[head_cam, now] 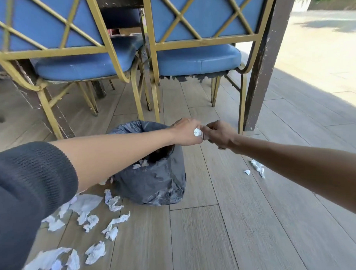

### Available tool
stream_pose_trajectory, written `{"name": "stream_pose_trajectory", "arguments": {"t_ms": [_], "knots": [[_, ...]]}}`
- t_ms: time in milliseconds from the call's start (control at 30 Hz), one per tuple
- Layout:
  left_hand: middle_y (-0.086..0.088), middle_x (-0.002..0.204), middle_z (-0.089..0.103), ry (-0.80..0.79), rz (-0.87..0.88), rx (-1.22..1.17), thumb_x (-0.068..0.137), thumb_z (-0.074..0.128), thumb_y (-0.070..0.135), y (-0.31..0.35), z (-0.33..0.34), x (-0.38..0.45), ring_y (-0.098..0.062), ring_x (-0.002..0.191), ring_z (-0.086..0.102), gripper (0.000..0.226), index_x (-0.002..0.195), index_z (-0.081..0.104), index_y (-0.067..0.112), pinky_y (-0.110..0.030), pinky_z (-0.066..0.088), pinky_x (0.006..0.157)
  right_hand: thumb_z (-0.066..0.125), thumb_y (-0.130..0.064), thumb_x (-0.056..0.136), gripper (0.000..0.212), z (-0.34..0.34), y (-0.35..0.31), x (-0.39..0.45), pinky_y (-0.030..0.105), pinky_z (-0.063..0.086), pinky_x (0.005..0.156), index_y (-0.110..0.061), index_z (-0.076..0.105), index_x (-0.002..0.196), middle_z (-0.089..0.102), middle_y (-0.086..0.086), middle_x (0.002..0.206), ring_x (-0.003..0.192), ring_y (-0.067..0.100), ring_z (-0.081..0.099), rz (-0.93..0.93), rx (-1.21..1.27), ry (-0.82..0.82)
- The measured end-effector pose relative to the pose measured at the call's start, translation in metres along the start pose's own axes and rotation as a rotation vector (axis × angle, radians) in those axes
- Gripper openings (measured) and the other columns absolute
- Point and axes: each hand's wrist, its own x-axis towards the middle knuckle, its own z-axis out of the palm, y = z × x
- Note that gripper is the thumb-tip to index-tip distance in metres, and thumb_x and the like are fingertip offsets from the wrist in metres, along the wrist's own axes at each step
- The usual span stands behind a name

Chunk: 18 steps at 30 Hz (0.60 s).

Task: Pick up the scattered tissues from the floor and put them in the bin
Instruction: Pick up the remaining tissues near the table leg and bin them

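Both arms were stretched toward the middle of the frame, where the left hand (186, 132) and the right hand (218, 133) met just right of the bin (152, 176). A small white wad (197, 132) was seen between them, pinched at the left hand's fingertips, with the right hand's fingers closed against it from the other side. Which hand bore the wad could not be told; both were curled shut around it. The wad was held above the floor (236, 223), just past the right edge of the bin's rim rather than over its opening.

The bin, lined with a dark plastic bag, stood at centre frame, partly crossed by the left forearm. A few white scraps (140, 163) were seen on the bag at its near rim.

Many crumpled tissues (89, 218) were scattered on the floor in the lower left of the frame, in front of and left of the bin, some partly hidden by the dark sleeve (24, 200). Two more tissue pieces (258, 167) lay on the floor right of centre, just beside the right forearm in the picture and well apart from the bin.

Two blue chairs (198, 59) with gold frames filled the upper frame behind the bin, and a dark post (265, 61) stood at upper right.
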Motion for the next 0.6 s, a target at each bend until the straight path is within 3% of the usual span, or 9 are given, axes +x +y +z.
{"name": "stream_pose_trajectory", "arguments": {"t_ms": [100, 200, 333, 433, 600], "knots": [[-0.006, 0.078, 0.062, 0.042, -0.1, -0.003, 0.079, 0.068, 0.03, -0.028, -0.021, -0.019, -0.027, 0.076, 0.06, 0.019, 0.078, 0.056, 0.016, -0.031, 0.036, 0.054, 0.046, -0.041, 0.101, 0.045, 0.015, -0.03, 0.005, 0.02, 0.037, 0.041, -0.005, 0.068, 0.089, 0.054, 0.003, 0.069, 0.056, 0.014, 0.046, -0.026, 0.016, -0.035], [-0.008, 0.079, 0.06, 0.083, -0.2, -0.026, 0.082, 0.068, 0.033, -0.06, -0.036, -0.039, -0.027, 0.076, 0.057, 0.024, 0.077, 0.056, 0.012, -0.031, 0.035, 0.055, 0.047, -0.039, 0.101, 0.039, 0.032, -0.055, 0.012, 0.019, 0.038, 0.04, -0.009, 0.066, 0.086, 0.058, 0.002, 0.071, 0.058, 0.014, 0.051, -0.074, -0.017, -0.035], [-0.006, 0.092, 0.059, 0.13, -0.347, -0.064, 0.088, 0.066, 0.04, -0.1, -0.049, -0.062, -0.024, 0.085, 0.055, 0.036, 0.095, 0.062, 0.005, -0.031, 0.034, 0.058, 0.048, -0.036, 0.099, 0.038, 0.056, -0.08, 0.023, 0.034, 0.053, 0.061, -0.006, 0.07, 0.091, 0.072, 0.011, 0.086, 0.077, 0.026, 0.068, -0.054, -0.04, -0.066], [-0.008, 0.104, 0.059, 0.138, -0.411, -0.037, 0.092, 0.061, 0.045, -0.124, -0.057, -0.072, -0.025, 0.095, 0.055, 0.042, 0.104, 0.062, 0.005, -0.031, 0.035, 0.063, 0.046, -0.033, 0.099, 0.037, 0.072, -0.092, 0.032, 0.037, 0.055, 0.072, -0.004, 0.07, 0.097, 0.073, 0.014, 0.096, 0.093, 0.032, 0.069, -0.022, -0.01, -0.114], [-0.007, 0.134, 0.057, 0.117, -0.489, -0.091, 0.093, 0.061, 0.048, -0.15, -0.068, -0.084, -0.029, 0.119, 0.053, 0.039, 0.119, 0.067, 0.02, -0.03, 0.04, 0.082, 0.042, -0.03, 0.101, 0.033, 0.089, -0.106, 0.038, 0.027, 0.046, 0.061, -0.004, 0.059, 0.113, 0.065, 0.011, 0.089, 0.075, 0.024, 0.059, 0.046, 0.024, -0.17]]}}
